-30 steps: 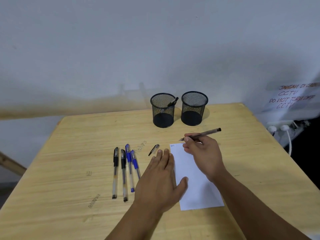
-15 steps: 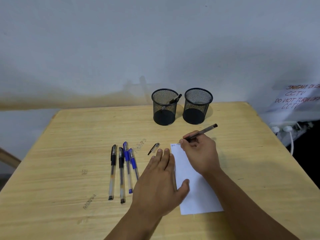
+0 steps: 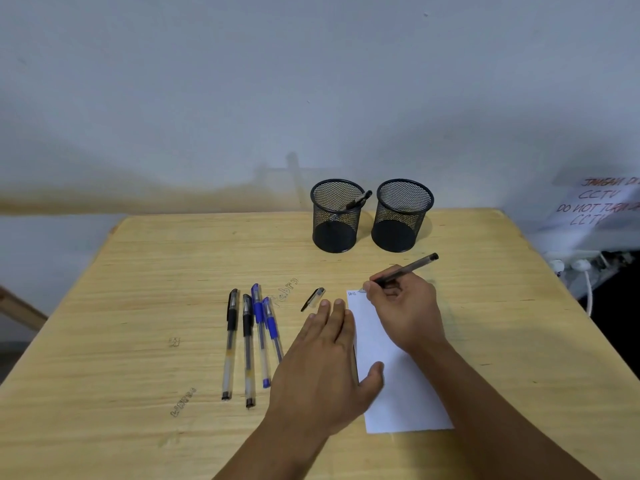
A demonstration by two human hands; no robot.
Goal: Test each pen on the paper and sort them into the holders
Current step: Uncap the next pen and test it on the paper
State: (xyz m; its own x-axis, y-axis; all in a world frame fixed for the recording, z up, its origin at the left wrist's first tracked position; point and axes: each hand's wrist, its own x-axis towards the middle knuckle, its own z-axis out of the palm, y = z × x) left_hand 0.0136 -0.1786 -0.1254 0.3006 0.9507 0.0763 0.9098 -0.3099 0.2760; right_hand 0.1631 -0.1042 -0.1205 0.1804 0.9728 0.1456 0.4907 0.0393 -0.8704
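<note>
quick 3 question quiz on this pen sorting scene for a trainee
1. True or false: the right hand holds a pen at the paper.
2. How many pens lie in the row left of the left hand?
3. Which holder already has a pen: A) left holder B) right holder?

Key:
1. True
2. Four
3. A

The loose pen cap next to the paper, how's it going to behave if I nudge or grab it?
The pen cap looks like small thin plastic, so probably very light and apt to skid on the smooth table. Its clip may stop it rolling far. Being tiny, it likely needs a fingertip pinch.
</note>
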